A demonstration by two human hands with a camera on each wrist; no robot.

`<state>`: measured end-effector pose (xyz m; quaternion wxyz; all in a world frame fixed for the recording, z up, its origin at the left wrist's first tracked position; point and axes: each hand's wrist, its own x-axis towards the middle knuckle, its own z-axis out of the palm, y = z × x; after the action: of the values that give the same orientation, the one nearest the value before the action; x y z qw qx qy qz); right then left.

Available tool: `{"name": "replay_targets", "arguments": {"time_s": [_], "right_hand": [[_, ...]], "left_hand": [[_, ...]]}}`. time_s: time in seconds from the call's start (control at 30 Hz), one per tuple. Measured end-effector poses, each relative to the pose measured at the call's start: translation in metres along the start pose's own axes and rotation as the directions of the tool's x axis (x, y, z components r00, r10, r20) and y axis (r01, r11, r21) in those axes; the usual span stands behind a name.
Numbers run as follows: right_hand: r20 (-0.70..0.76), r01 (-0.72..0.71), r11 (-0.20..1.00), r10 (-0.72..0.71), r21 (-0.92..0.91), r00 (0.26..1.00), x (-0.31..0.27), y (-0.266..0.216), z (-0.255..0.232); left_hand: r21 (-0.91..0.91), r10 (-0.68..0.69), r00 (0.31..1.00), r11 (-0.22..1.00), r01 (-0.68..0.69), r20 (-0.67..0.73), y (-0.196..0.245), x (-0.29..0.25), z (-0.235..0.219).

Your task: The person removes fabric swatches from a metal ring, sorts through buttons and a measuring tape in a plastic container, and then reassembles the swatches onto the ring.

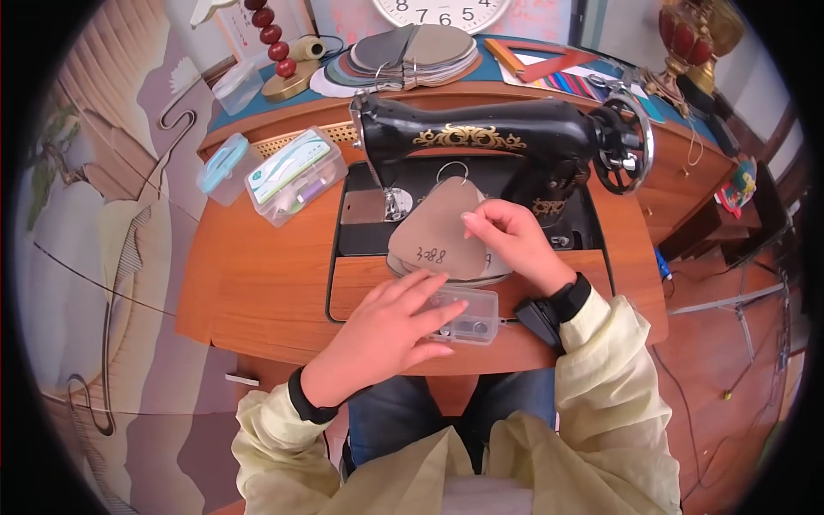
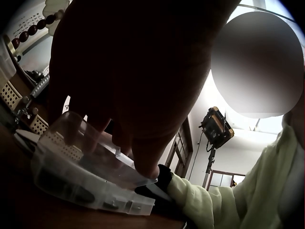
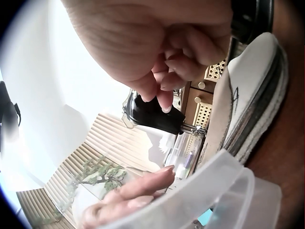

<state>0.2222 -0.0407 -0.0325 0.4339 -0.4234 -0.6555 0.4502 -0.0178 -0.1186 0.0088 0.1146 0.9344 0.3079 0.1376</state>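
Observation:
My left hand (image 1: 369, 343) spreads its fingers over a small clear plastic compartment box (image 1: 482, 326) at the table's front edge. In the left wrist view the box's lid (image 2: 90, 157) is tilted up, with the fingertips right at it, and small dark pieces show in the compartments. The right hand (image 1: 519, 240) is over a ringed stack of beige fabric swatches (image 1: 438, 223), the top one marked with handwritten digits. Its fingers are curled, thumb and index fingertips close to each other; in the right wrist view nothing shows between those fingertips (image 3: 166, 109).
A black sewing machine (image 1: 481, 129) stands right behind the swatches. Two lidded plastic boxes (image 1: 296, 176) (image 1: 227, 167) lie to the left. On the back ledge are more swatches (image 1: 412, 56), a clock (image 1: 442, 10), red beads (image 1: 270, 34) and a thread spool (image 1: 306, 48).

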Motion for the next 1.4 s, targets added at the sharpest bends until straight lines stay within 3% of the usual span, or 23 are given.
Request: {"name": "replay_targets", "arguments": {"time_s": [0.2, 0.3, 0.4, 0.9, 1.03, 1.13, 1.23, 1.33, 1.37, 1.4], "right_hand": [[-0.074, 0.079, 0.997, -0.078, 0.019, 0.994, 0.007, 0.033, 0.005], [-0.076, 0.083, 0.996, -0.08, 0.043, 0.994, 0.009, 0.041, 0.008], [-0.077, 0.086, 0.996, -0.084, 0.016, 0.993, 0.01, 0.042, 0.006], [-0.047, 0.16, 0.987, -0.159, 0.019, 0.986, 0.015, 0.05, 0.003], [0.012, 0.078, 0.997, -0.078, -0.001, 0.997, 0.016, 0.05, -0.002], [-0.088, 0.15, 0.989, -0.148, 0.009, 0.985, 0.016, 0.05, 0.001], [-0.167, 0.076, 0.997, -0.076, -0.007, 0.983, 0.012, 0.045, 0.002], [-0.174, 0.282, 0.828, -0.408, -0.485, 0.896, 0.01, 0.044, -0.003], [-0.099, 0.232, 0.869, -0.302, -0.436, 0.948, 0.01, 0.042, -0.005], [-0.087, 0.221, 0.86, -0.291, -0.459, 0.953, 0.009, 0.044, -0.004]], "left_hand": [[0.207, -0.088, 0.991, 0.976, 0.066, 0.099, 0.013, -0.001, 0.011], [0.152, -0.105, 0.99, 0.984, 0.091, 0.091, 0.016, -0.001, 0.021], [0.214, -0.102, 0.99, 0.973, 0.08, 0.095, 0.018, 0.0, 0.021], [0.384, 0.035, 0.998, 0.923, -0.016, -0.043, 0.026, -0.009, 0.028], [0.396, -0.105, 0.986, 0.906, 0.147, -0.126, 0.014, -0.029, 0.005], [0.435, -0.24, 0.923, 0.827, 0.356, -0.3, -0.025, -0.057, -0.015], [0.471, -0.347, 0.846, 0.714, 0.519, -0.406, -0.081, -0.095, -0.023], [0.387, -0.462, 0.788, 0.694, 0.607, -0.406, -0.112, -0.115, -0.024], [0.344, -0.501, 0.773, 0.7, 0.626, -0.388, -0.117, -0.117, -0.021], [0.358, -0.523, 0.772, 0.687, 0.632, -0.361, -0.121, -0.119, -0.017]]}}
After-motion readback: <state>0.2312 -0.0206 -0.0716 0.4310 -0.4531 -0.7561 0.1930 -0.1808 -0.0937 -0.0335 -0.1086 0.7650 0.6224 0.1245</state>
